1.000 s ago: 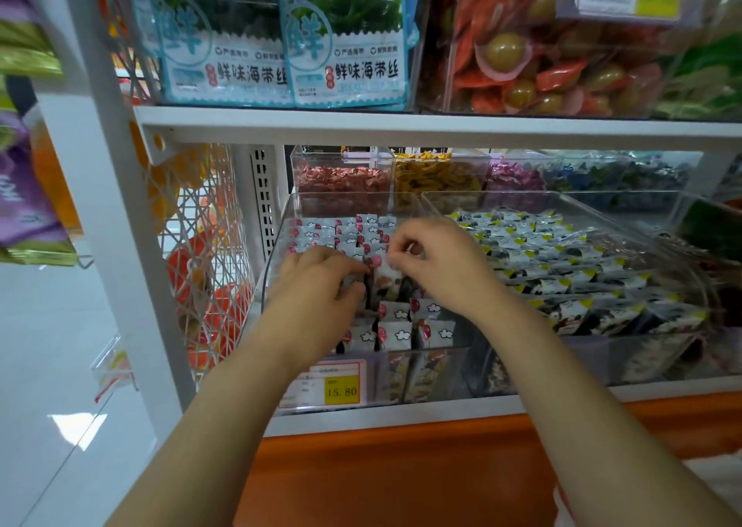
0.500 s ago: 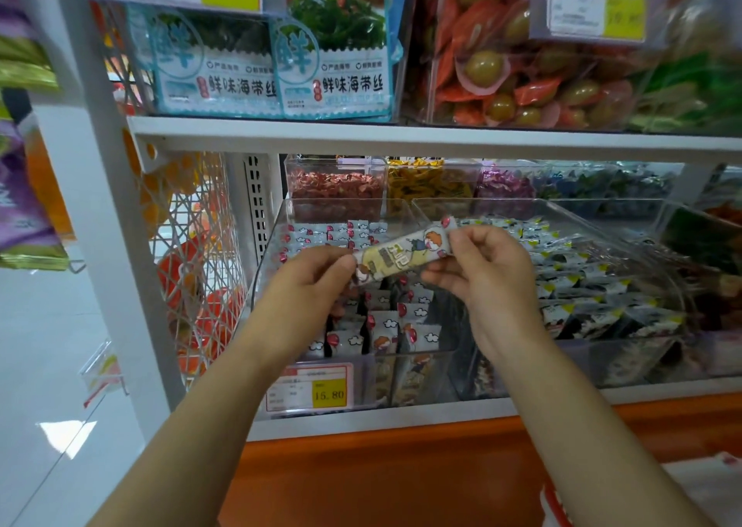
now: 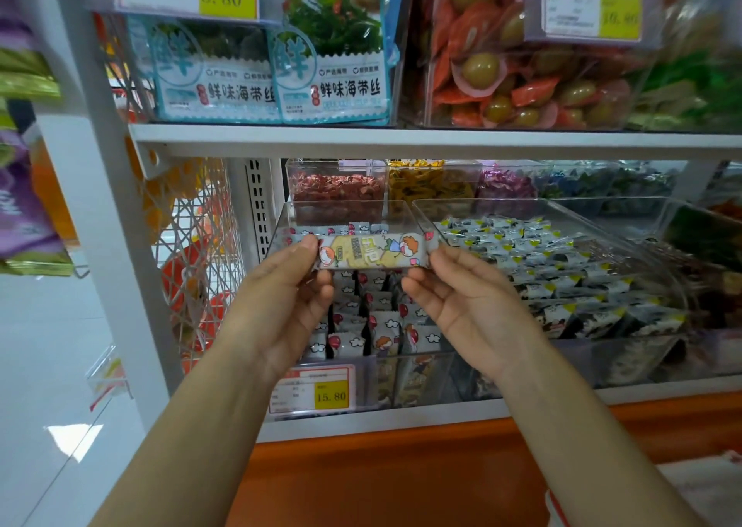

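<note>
Snack packet (image 3: 371,251) now levelled, pinched between left hand (image 3: 283,297) and right hand (image 3: 467,301), above clear bin (image 3: 281,221) (white shop shelf (image 3: 401,141)).

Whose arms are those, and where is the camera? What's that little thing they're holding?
Those are a person's own arms. The camera sits on their head and looks down, so you see what they see. The left hand and right hand pinch the two ends of a snack packet with cartoon children on it, holding it level. Below it, a clear bin on a shop shelf holds more small packets, with a price tag reading 15.80 in front.
</note>
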Demonstrator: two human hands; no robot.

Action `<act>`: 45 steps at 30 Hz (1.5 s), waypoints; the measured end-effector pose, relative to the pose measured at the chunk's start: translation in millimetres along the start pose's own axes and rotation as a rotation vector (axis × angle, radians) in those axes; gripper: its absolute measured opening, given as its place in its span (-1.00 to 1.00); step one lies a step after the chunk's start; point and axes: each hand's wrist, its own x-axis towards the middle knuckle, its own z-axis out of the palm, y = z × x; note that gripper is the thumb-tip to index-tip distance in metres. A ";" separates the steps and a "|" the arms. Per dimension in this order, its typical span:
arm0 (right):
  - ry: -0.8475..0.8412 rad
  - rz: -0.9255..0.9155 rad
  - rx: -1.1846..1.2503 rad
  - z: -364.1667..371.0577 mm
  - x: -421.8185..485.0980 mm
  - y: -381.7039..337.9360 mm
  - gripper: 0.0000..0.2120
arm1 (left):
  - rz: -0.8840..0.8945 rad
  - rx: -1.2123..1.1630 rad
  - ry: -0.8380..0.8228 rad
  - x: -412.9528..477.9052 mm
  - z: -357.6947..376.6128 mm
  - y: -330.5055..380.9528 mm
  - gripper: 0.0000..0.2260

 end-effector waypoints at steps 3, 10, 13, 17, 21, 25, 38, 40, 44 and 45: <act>0.018 -0.050 -0.144 -0.8 -0.1 0.0 -0.92 | 0.019 0.013 -0.042 0.2 -1.4 1.0 -0.91; 0.098 -0.228 -0.482 -6.4 0.5 -3.5 -0.92 | 0.158 0.409 -0.251 -3.1 -4.1 7.0 -0.76; 0.070 -0.257 -0.534 -9.5 1.5 -7.0 -0.92 | 0.134 0.464 -0.305 -4.5 -4.7 8.9 -0.68; 0.023 -0.281 -0.675 -10.8 0.4 -6.3 -0.79 | 0.172 0.599 -0.254 -5.1 -1.7 3.8 -0.75; 0.040 -0.287 -0.699 -11.3 0.4 -6.9 -0.83 | 0.200 0.639 -0.244 -6.0 0.3 3.3 -0.83; 0.085 -0.334 -0.739 -11.2 1.1 -7.0 -0.89 | 0.237 0.720 -0.273 -9.7 1.1 5.6 -0.82; 0.008 -0.380 -0.814 -12.3 0.9 -2.6 -0.91 | 0.361 0.787 -0.132 -13.1 13.2 -5.5 -0.87; 0.012 -0.387 -0.823 -10.6 0.7 -1.6 -0.94 | 0.368 0.790 -0.116 -13.1 13.5 -6.9 -0.84; 0.071 -0.462 -0.880 -9.5 1.2 -1.1 -0.84 | 0.372 0.841 -0.174 -13.9 11.5 -6.2 -0.90; 0.085 -0.484 -0.893 -9.3 0.8 -1.6 -0.82 | 0.368 0.850 -0.194 -14.6 11.3 -5.6 -0.92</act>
